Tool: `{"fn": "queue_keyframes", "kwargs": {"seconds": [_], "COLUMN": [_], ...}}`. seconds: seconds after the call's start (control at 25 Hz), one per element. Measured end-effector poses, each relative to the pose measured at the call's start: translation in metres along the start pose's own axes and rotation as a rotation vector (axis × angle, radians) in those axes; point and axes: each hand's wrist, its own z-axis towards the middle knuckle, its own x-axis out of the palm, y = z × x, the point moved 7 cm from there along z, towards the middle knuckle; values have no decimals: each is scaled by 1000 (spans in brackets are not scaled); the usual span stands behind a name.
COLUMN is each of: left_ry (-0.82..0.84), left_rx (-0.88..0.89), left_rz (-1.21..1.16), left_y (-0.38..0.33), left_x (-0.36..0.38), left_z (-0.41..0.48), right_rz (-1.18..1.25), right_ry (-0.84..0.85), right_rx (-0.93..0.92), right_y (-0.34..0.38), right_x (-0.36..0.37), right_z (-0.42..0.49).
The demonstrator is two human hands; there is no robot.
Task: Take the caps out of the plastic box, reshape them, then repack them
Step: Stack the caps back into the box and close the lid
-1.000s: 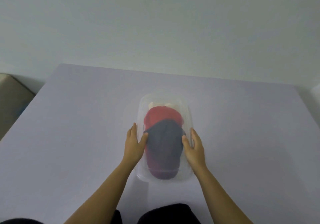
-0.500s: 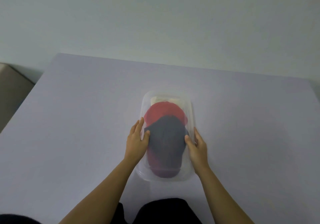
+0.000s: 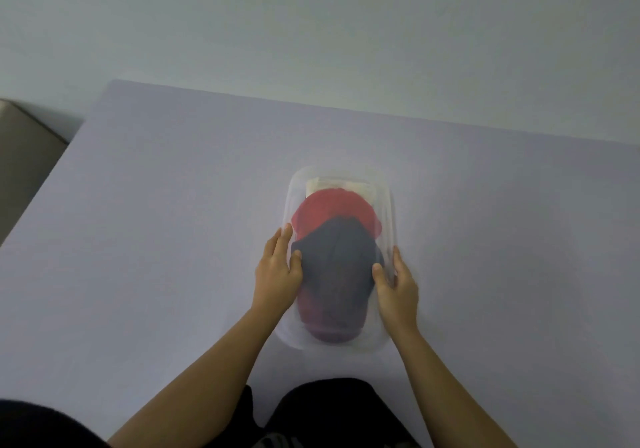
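A clear plastic box (image 3: 390,212) lies lengthwise on the lilac table (image 3: 156,239) in front of me. Inside it, caps are stacked: a navy cap (image 3: 337,264) on top, a red cap (image 3: 329,210) behind it, a cream cap (image 3: 341,184) at the far end, and a maroon one (image 3: 320,324) showing at the near end. My left hand (image 3: 277,271) holds the box's left wall, fingers outside and thumb inside against the navy cap. My right hand (image 3: 396,285) holds the right wall the same way.
A pale wall rises behind the table's far edge. A beige piece of furniture (image 3: 24,156) stands off the table's left side. My dark-clothed legs (image 3: 329,409) are at the near edge.
Both hands keep their places on the box's sides. The left hand's fingers have crept slightly farther along the wall. The view has tilted down a little.
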Motion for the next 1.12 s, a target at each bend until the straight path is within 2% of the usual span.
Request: {"fn": "queue_keyframes", "kwargs": {"seconds": [0.24,0.4,0.6,0.68,0.76,0.88,0.96,1.12], "left_ry": [-25,19,181,201,220,235,229,250], "left_rx": [20,9,49,-35,-197,-410,-415,-353], "left_rz": [5,37,31,-40,-168,-560,-661,-693], "left_y": [1,-2,-4,7,30,53,50,15], "left_x": [-2,-4,-5,-8,-8,4,11,20], "left_z": [2,0,-10,-23,-45,-79,-80,-46], "right_rz": [-21,-46,-64,-39,-26,59,160,266], "right_ry": [-24,-7,170,230,280,336,299,252], "right_rx": [6,30,2,53,145,213,191,152], "right_y": [2,6,11,0,-24,-53,-57,-39], "right_x": [1,1,3,-7,-16,-12,-11,-23], "right_z": [0,-2,-8,-15,-30,-59,-62,-27]}}
